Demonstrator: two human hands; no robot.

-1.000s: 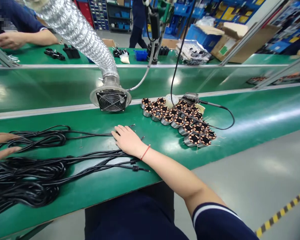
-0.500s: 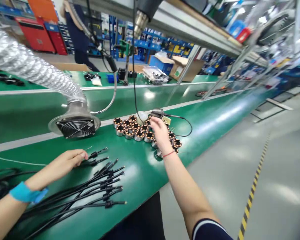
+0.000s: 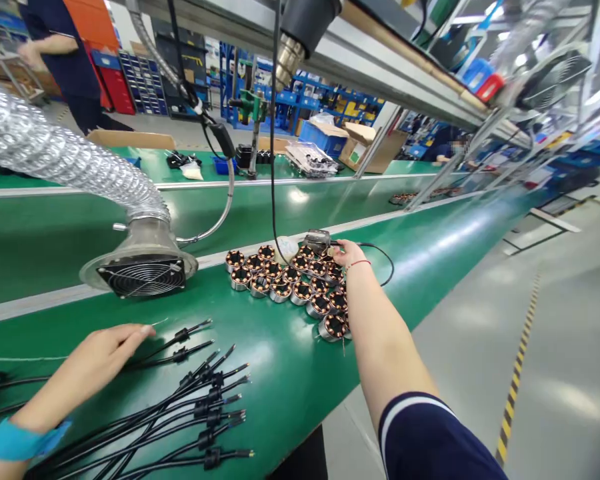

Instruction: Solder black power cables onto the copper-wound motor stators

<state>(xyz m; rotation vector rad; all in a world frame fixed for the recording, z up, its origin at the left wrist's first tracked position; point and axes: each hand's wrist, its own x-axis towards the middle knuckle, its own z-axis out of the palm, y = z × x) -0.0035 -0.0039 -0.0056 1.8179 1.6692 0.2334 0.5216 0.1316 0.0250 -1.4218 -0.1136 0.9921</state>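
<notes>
My left hand is closed in a pinch on a thin pale wire, whose tip sticks out past the fingertips. Beside and below it lie several black cables with black grommets and stripped ends. Farther right, my right hand reaches the back edge of a cluster of copper-wound stators. Its fingers are bent at a small yellowish item, partly covered, and what they grip is too small to tell. Just left of these fingers is a grey box-like device with a black cord.
A fan-fitted extraction hood on a silver duct hangs at the left. Above the green bench hangs a black tool with a metal nozzle. Behind are a plastic-wrapped tray, cardboard boxes and a person.
My right hand has moved right and away from the white round item, uncovering more stators. My left hand has shifted left and down in the picture with the wire. The camera view has shifted.
</notes>
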